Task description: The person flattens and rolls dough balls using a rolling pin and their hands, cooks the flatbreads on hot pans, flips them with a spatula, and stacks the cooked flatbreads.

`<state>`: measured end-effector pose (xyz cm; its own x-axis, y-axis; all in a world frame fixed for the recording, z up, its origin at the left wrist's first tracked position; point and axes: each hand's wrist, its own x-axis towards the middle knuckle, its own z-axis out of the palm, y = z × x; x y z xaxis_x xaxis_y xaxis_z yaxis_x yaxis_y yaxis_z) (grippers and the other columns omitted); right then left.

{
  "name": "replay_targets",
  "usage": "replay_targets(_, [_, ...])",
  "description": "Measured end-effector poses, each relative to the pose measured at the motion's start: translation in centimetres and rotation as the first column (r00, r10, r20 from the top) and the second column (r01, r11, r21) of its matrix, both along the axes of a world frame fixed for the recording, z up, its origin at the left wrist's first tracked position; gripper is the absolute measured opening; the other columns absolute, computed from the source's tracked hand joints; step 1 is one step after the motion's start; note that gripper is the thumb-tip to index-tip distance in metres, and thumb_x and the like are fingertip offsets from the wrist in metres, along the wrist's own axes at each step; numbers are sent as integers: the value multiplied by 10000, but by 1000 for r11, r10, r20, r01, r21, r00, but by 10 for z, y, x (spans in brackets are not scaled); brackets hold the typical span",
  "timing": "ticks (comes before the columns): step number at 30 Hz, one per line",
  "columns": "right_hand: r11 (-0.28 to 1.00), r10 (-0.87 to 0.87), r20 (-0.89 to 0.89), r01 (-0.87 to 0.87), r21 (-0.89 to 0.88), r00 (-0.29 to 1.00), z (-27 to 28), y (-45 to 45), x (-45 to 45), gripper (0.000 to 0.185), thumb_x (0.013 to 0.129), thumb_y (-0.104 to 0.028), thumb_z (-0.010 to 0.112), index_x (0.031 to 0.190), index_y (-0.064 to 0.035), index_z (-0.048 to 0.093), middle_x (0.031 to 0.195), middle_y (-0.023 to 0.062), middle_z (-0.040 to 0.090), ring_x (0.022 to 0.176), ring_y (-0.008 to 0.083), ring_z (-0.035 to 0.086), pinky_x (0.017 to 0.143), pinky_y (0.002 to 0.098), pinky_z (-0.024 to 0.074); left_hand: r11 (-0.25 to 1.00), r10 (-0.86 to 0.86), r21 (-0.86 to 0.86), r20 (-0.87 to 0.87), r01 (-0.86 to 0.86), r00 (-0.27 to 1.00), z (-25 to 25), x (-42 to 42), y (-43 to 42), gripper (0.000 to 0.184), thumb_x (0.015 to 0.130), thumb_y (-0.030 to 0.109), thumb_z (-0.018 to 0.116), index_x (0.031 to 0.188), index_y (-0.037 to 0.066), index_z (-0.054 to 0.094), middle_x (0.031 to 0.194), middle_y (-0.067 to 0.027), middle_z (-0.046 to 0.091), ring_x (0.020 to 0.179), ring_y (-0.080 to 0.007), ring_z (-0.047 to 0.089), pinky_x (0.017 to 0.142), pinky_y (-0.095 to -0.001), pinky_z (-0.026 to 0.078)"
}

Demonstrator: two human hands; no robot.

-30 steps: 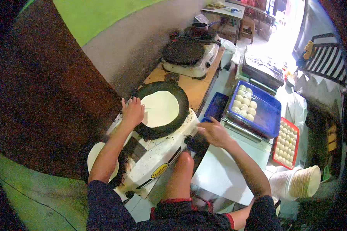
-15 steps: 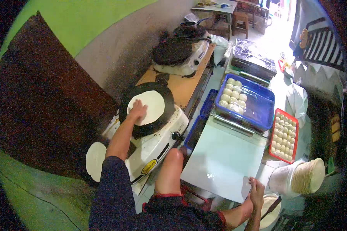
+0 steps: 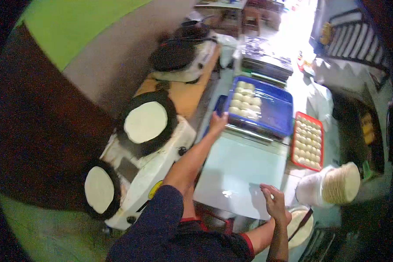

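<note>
My left hand (image 3: 218,123) is at the near left corner of the blue tray (image 3: 280,127), its fingers slightly apart and blurred; whether it touches the rim I cannot tell. Pale dough balls (image 3: 245,101) fill the left side of that tray. My right hand (image 3: 274,201) is raised over the near right corner of the pale work board (image 3: 240,174), fingers curled, with a small light spot between them that I cannot identify. To the left, one flat dough round (image 3: 146,122) lies on the dark griddle (image 3: 170,109), and another dough round (image 3: 99,190) on the nearer griddle (image 3: 115,205).
A red tray (image 3: 308,140) of small dough balls stands right of the board. Near it, a stack of flatbreads (image 3: 341,183) leans sideways by a white tub. A dark spatula (image 3: 301,225) lies across a round pale container. Another stove (image 3: 183,61) sits further back.
My left hand has left the dough round on the griddle and swung right to the blue tray. My right hand is slightly higher over the board's corner. The view has turned.
</note>
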<state>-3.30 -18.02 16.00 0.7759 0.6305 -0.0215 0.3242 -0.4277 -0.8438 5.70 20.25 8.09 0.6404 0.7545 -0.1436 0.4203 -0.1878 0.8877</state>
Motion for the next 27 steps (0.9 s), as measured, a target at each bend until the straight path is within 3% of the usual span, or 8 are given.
replay_targets(3, [1000, -14, -9, 14, -20, 1000, 4, -13, 19, 255, 993, -206, 591, 1125, -29, 718, 1034, 149, 736, 948, 254, 708, 814, 352, 545, 998, -61, 28, 52, 60, 997, -38, -10, 16, 480, 964, 467, 546, 909, 3, 659, 791, -190, 710, 796, -344, 707, 806, -467, 524])
replay_targets(4, [1000, -11, 11, 11, -28, 1000, 1, -14, 27, 258, 992, -211, 594, 1126, -29, 720, 1025, 150, 738, 935, 248, 709, 795, 354, 546, 991, -103, -94, -78, 96, 992, -35, -19, 23, 498, 973, 465, 518, 931, -8, 669, 826, -201, 712, 764, -349, 715, 807, -468, 523])
replay_targets(7, [999, -25, 14, 25, -42, 1000, -4, -8, 61, 286, 1002, -240, 591, 1130, -19, 719, 1026, 148, 743, 948, 224, 707, 835, 353, 539, 995, -81, 53, -85, 86, 993, -28, -80, 0, 539, 993, 447, 467, 1200, -41, 561, 937, -236, 694, 598, -312, 704, 700, -454, 554])
replay_targets(10, [1000, -31, 91, 31, 8, 995, -10, 10, 110, 272, 989, -259, 621, 1134, -56, 727, 964, 140, 752, 810, 205, 706, 745, 339, 542, 962, 46, -268, 2, -44, 999, -41, -134, -22, 675, 978, 390, 545, 1422, -52, 294, 986, -256, 654, 551, -308, 678, 596, -408, 556])
replay_targets(14, [994, -50, 52, 45, 103, 997, 2, 78, 197, 374, 977, -340, 618, 1122, -10, 719, 893, 117, 743, 807, 143, 663, 751, 324, 529, 980, 38, -183, -246, -85, 968, 1, -152, -47, 946, 895, 306, 703, 1536, -4, 79, 1108, -317, 596, 707, -355, 704, 700, -442, 573])
replay_targets(18, [994, -64, 131, 51, 100, 989, -24, 176, 294, 363, 942, -315, 649, 1113, -4, 727, 966, 152, 754, 847, 188, 687, 771, 352, 540, 936, -108, 239, -508, 260, 855, -25, -130, -49, 1033, 778, 287, 800, 1556, 56, 160, 1417, -336, 405, 1275, -429, 483, 1030, -560, 437])
replay_targets(21, [986, -149, 69, 143, 83, 986, -84, 244, 367, 438, 865, -371, 721, 1081, 9, 736, 999, 179, 749, 901, 236, 702, 818, 382, 542, 735, -151, 488, -560, 471, 815, -39, -111, -49, 967, 758, 306, 816, 1534, 82, 283, 1482, -224, 377, 1323, -420, 422, 1044, -631, 392])
replay_targets(27, [960, -239, 0, 237, -149, 971, -104, 327, 418, 639, 692, -498, 829, 1036, 30, 723, 1009, 175, 735, 916, 259, 696, 819, 404, 538, 601, -396, 383, -619, 701, 678, -47, -79, -45, 719, 766, 305, 811, 1394, 133, 506, 1298, -152, 546, 1312, -370, 446, 1111, -712, 239])
